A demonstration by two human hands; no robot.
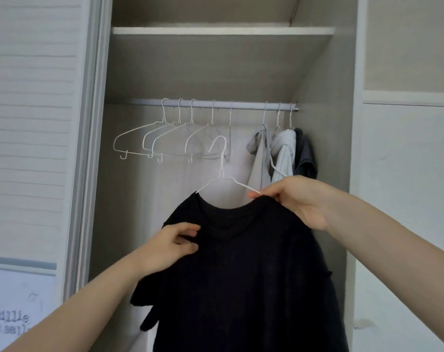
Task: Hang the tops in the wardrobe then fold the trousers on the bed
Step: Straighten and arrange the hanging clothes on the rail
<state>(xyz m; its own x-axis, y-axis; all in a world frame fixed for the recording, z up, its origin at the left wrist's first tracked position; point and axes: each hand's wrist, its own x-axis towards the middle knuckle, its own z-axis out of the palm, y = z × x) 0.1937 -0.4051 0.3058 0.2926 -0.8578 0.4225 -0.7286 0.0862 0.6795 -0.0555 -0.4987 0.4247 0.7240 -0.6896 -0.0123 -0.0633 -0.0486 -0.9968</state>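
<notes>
Hands (243, 219) on black knit top (251, 275)

— Any lettering on view?

— One patch only. Grey typewriter-style print stands on the pale white panel (18, 301) at the lower left, below a grey band.

— What does it read?

— The upper line reads "millie". The lower line begins with an ampersand and runs "& sall", cut off by the person's left forearm (71, 311), so the rest cannot be told.

— Any brand, number or label elsewhere?

— None legible on the dark top, the white wire hangers or the wardrobe walls.
</notes>
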